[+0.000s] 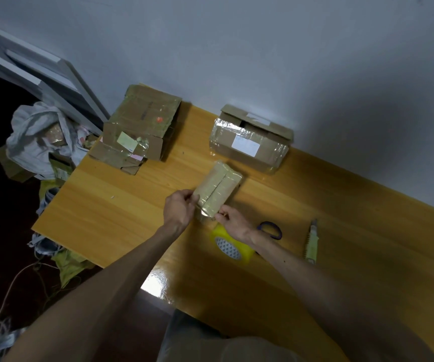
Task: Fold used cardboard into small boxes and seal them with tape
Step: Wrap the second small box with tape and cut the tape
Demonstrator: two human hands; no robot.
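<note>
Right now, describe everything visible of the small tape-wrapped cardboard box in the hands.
The small tape-wrapped cardboard box is tan, oblong, glossy with clear tape. A dark slit runs lengthwise down its top. It lies low over the yellow wooden table, long axis pointing away from the person; contact unclear. The left hand pinches its near left corner, the right hand its near right corner.
</note>
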